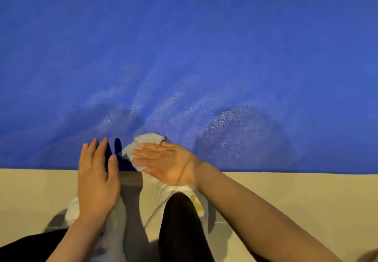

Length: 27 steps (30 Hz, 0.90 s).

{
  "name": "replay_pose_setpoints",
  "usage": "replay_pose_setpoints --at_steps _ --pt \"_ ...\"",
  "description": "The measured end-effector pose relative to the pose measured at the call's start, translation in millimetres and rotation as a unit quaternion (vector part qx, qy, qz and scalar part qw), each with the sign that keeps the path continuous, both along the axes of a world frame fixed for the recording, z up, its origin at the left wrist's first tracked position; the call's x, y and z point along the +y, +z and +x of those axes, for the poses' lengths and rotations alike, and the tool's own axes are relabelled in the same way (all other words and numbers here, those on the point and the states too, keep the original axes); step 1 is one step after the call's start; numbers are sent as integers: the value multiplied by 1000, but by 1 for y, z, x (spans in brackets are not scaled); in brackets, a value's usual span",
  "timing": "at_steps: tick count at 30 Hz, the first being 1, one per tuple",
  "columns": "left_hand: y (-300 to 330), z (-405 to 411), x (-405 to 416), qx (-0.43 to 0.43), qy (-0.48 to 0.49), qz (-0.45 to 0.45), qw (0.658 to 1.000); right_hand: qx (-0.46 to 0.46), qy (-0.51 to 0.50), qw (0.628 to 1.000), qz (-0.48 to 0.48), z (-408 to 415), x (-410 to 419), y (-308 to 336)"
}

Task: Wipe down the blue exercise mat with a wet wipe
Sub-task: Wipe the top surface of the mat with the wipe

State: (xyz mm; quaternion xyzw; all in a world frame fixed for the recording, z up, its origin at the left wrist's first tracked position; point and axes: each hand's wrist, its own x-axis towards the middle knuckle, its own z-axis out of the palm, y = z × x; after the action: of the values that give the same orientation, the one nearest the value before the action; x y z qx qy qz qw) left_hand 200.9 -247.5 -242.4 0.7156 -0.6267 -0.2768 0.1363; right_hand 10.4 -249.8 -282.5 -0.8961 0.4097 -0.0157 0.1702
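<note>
Wiping was under way at the near edge of the blue exercise mat [184, 46], which lay flat on the pale floor [286, 190] and filled the upper part of the view. The right hand [163, 164] lay flat, fingers straight and together, pressing the bunched white wet wipe [143, 142] onto the mat just inside that edge. The left hand [96, 176] was open too, fingers extended, its tips reaching over the mat's border; whether it touched the mat could not be told. Damp, shiny streaks fanned out above the wipe, while the far half of the mat looked dull, so most of the job probably remained. To do this step well, the palm should have kept even pressure on the wipe, with overlapping strokes carried outward to the untouched areas. The left hand could have pinned the edge so the mat would not creep. Refolding the wipe would have offered a fresh, wet face.
</note>
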Motion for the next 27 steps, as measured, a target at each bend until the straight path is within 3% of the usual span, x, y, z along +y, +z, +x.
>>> replay_pose_setpoints --at_steps 2,6,11,16,21,22,24,27 --pt "1 -4 3 -2 -29 12 1000 -29 -41 998 47 -45 19 -7" --pt "-12 -25 13 -61 -171 2 983 62 -167 983 41 -122 72 7" --pt "-22 -58 19 -88 -268 -6 959 107 -412 899 102 -184 121 18" --pt "-22 -69 18 -120 -337 -37 933 21 -509 848 148 -172 115 15" --pt "-19 -68 11 -137 -351 -61 924 -163 -571 779 201 -142 95 42" --pt "-19 -67 9 -138 -357 -59 922 -173 -573 776 201 -136 89 46" --pt "-22 -65 5 -133 -377 -72 914 -147 -535 806 207 -123 78 49" --pt "-27 -58 -7 -94 -404 -97 905 -5 -429 876 219 -118 76 32"
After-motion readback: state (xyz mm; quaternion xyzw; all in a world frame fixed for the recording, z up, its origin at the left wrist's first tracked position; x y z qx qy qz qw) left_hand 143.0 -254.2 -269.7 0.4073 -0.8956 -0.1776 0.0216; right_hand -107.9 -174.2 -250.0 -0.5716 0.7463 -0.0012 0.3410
